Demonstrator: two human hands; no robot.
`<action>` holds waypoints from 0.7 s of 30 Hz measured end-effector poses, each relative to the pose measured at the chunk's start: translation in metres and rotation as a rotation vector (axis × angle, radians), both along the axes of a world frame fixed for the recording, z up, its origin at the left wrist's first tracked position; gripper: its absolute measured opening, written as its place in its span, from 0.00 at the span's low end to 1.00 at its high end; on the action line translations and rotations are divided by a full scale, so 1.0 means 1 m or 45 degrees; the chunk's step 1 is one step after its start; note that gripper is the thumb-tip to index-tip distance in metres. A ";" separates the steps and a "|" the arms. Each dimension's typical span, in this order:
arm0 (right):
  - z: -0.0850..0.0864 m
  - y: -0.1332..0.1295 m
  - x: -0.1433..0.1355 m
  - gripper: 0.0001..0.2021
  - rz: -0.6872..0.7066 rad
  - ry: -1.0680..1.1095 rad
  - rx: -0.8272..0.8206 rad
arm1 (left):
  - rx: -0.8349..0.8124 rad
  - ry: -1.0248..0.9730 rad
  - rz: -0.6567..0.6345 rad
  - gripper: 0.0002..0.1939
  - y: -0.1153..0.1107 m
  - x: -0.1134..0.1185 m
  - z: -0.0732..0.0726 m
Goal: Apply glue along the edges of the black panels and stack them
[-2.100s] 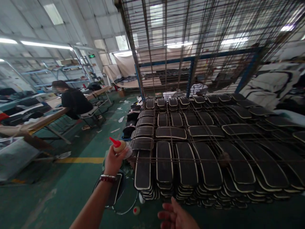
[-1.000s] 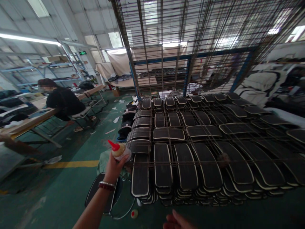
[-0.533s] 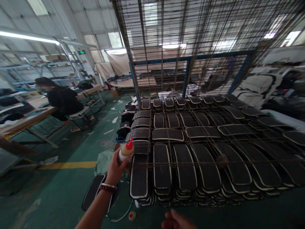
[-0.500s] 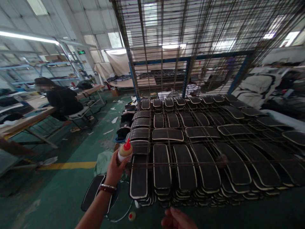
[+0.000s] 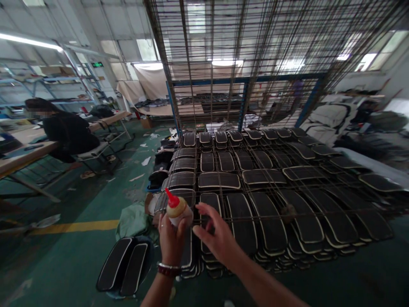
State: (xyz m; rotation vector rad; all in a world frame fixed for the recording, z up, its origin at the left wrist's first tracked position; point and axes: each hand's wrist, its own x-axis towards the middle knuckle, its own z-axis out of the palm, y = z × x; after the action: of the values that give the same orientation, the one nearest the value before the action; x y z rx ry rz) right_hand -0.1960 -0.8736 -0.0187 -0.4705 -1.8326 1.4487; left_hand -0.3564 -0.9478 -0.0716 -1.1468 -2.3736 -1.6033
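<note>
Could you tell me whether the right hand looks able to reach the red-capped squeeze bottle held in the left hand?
Probably yes: the right hand is open beside the red-capped squeeze bottle, nothing between them.

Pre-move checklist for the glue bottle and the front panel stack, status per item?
1. Left hand has a closed grip on the squeeze bottle: ok.
2. Red nozzle points up and to the left, away from the panels: ok.
3. Nozzle open or capped: cannot tell.
4. Right hand is empty, fingers spread, beside the bottle: ok.
5. Front panel stack lies under the wire rack, whose bars cross above it, so access from above is blocked: not ok.
6. Two loose panels lie on a stool at lower left, apart from both hands: ok.
</note>
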 end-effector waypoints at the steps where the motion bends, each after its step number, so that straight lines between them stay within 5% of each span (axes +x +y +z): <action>1: 0.005 0.007 -0.012 0.32 0.014 0.003 0.088 | -0.002 0.020 0.000 0.16 0.005 0.003 -0.001; 7: 0.017 0.056 -0.071 0.23 -0.023 0.107 0.247 | -0.055 0.099 -0.081 0.16 0.047 -0.009 0.018; 13: 0.012 0.100 -0.095 0.22 -0.052 0.140 0.272 | -0.174 0.153 -0.343 0.19 0.074 -0.038 0.048; 21: -0.008 0.110 -0.098 0.24 -0.014 0.117 0.266 | -0.274 0.099 -0.518 0.26 0.074 -0.057 0.045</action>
State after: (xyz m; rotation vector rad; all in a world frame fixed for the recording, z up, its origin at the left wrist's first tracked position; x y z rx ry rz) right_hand -0.2945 -0.7640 -0.0267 -0.3045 -1.8786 1.2342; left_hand -0.4134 -0.8733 -0.0264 -1.7966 -2.4217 -1.3811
